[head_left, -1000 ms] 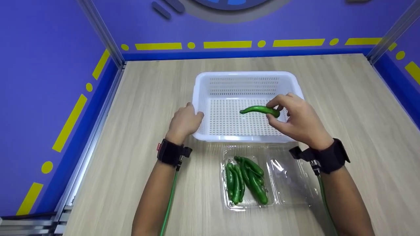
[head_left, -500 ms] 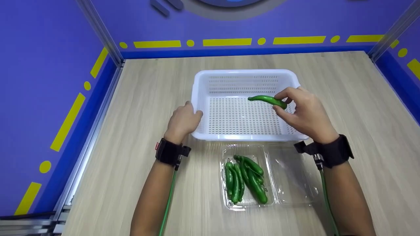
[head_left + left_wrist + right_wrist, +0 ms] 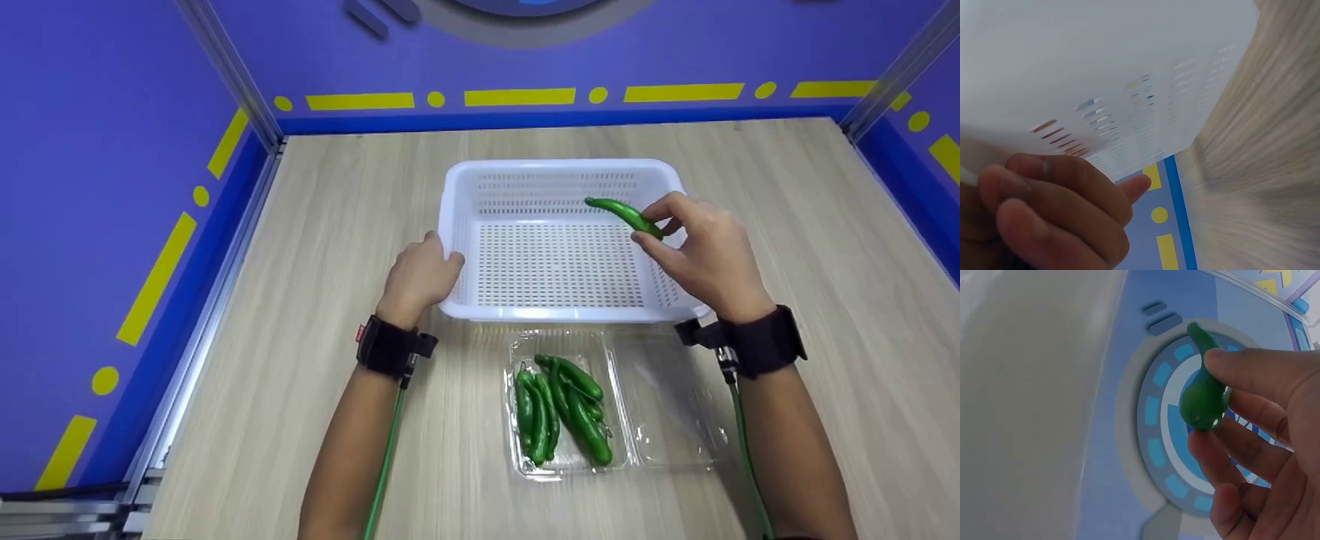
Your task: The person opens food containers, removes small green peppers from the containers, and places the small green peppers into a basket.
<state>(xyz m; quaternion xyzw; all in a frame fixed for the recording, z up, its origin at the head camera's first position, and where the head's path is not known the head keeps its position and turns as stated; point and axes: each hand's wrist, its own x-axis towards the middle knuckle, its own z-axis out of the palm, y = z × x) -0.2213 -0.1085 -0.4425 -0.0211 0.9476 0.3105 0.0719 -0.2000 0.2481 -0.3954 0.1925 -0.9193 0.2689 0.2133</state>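
The green pepper [image 3: 624, 215] is pinched between the thumb and fingers of the right hand [image 3: 701, 251], above the far right part of the white basket [image 3: 559, 171]. The left hand [image 3: 418, 276] grips the left rim of the basket with curled fingers. On the table [image 3: 300, 247], near the basket, a clear plastic box [image 3: 675, 420] holds more green peppers [image 3: 562, 409].
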